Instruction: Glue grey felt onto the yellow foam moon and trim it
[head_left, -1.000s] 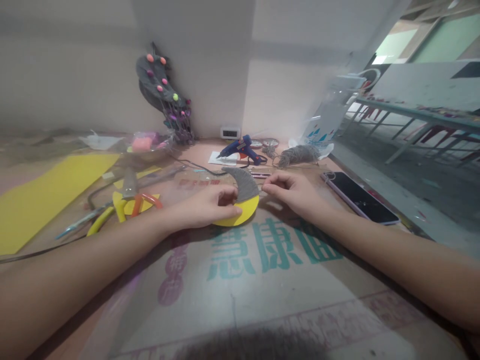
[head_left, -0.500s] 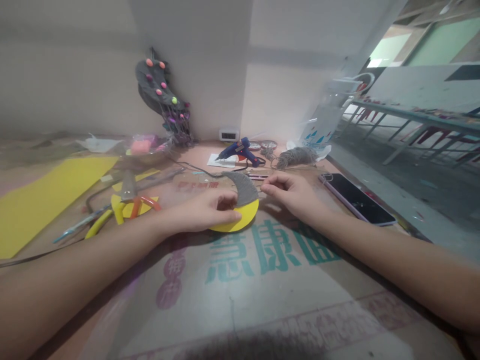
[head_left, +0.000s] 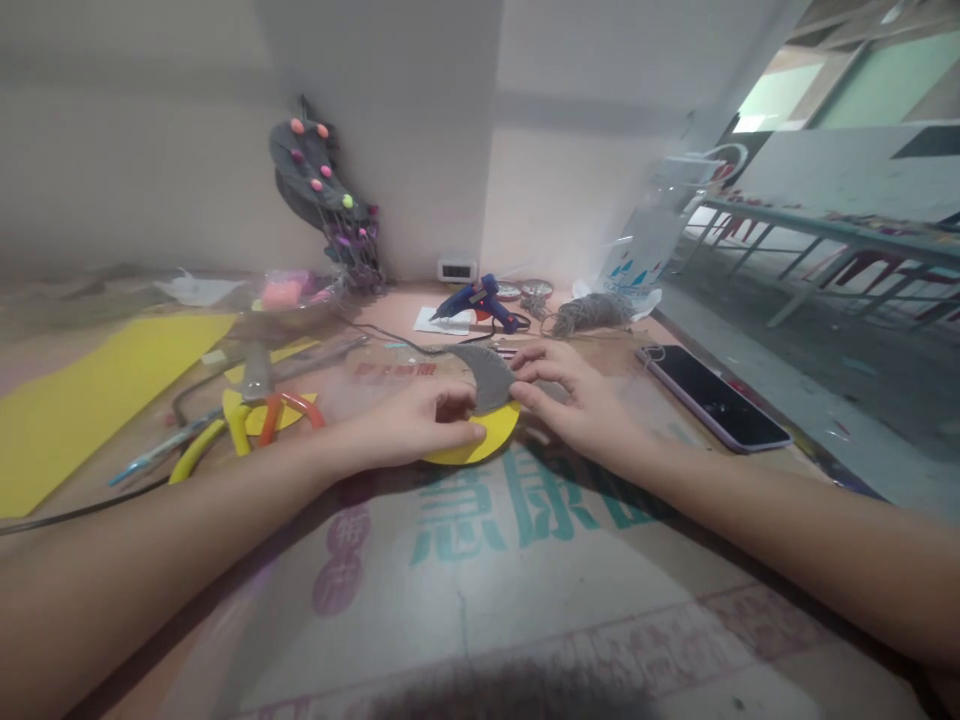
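Observation:
A yellow crescent-shaped card (head_left: 480, 442) has its upper part covered in grey yarn wrapping (head_left: 491, 378). My left hand (head_left: 409, 425) pinches it from the left, thumb on the yellow face and fingers curled behind. At the right edge of the wrapped part, my right hand (head_left: 566, 395) has its thumb and fingertips closed against the crescent. Whether a loose strand lies between those fingertips is too small to tell. Beyond the hands, a blue glue gun (head_left: 480, 298) rests over a white card, and a bundle of grey yarn (head_left: 592, 314) lies to its right.
A phone (head_left: 716, 397) lies at the right near the table edge. To the left are orange-handled scissors (head_left: 289, 412), yellow-handled pliers (head_left: 217, 435) and a yellow sheet (head_left: 97, 390). A grey crescent decoration (head_left: 311, 175) with pompoms leans on the wall. Printed cardboard (head_left: 480, 590) covers the front.
My right hand has moved slightly left, from just beside the crescent to touching its right edge. My left hand keeps its hold in nearly the same place.

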